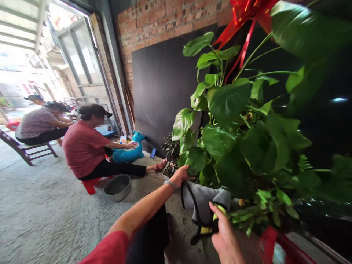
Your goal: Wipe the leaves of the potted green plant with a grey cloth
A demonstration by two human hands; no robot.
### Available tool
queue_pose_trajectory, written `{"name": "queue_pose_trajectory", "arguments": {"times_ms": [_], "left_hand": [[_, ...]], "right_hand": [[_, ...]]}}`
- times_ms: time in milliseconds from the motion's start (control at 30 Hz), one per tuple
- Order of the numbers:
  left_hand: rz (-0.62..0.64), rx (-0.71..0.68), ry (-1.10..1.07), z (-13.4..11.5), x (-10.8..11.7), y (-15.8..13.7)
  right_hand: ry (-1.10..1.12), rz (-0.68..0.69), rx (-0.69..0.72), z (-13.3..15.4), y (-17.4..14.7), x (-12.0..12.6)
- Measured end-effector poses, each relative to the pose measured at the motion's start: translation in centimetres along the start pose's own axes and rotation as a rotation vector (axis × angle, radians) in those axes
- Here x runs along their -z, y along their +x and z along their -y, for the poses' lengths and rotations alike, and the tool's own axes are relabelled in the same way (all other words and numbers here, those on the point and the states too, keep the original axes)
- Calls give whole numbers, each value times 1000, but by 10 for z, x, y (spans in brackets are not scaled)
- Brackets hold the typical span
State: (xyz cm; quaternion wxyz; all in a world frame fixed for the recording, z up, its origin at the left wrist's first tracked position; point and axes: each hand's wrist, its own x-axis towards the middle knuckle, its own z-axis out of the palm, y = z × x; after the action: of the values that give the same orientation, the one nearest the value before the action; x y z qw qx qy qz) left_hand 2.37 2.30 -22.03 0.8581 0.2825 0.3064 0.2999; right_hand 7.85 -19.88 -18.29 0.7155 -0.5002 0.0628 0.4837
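So the right hand [225, 234] is low in the shot, fingers curled tight round the yellow-and-black spray head [213, 220] of a black rubber hose [192, 205]. The nozzle end sits right at the fingertips and points up and away from the wearer, toward the big potted plant with broad glossy green leaves [233, 121]. The hose's long run loops up and left from that grip, arcs over, then drops back down beside the grey pot [203, 198].

The left hand [180, 175], a silver bangle [170, 183] on its wrist, is further out and higher, fingers loosely bent and touching the lowest leaves at the plant's left edge, just above the top of the hose loop. That makes the left hand the nearer one to the foliage, while the right has the sprayer, and the pot sits between them.

Off to the left, well apart, a person in a red top [85, 146] sits on the concrete floor [49, 212] beside a metal basin [117, 187] and a blue toy animal [129, 150].
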Motion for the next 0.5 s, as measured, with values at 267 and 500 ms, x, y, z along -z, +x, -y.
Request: {"name": "queue_pose_trajectory", "arguments": {"times_ms": [267,500], "left_hand": [[63,-71,20,12,-16,-6],[-81,-128,48,-4,22,-15]], "right_hand": [[114,112,644,106,-10,-69],[-166,55,83,0,32,4]]}}
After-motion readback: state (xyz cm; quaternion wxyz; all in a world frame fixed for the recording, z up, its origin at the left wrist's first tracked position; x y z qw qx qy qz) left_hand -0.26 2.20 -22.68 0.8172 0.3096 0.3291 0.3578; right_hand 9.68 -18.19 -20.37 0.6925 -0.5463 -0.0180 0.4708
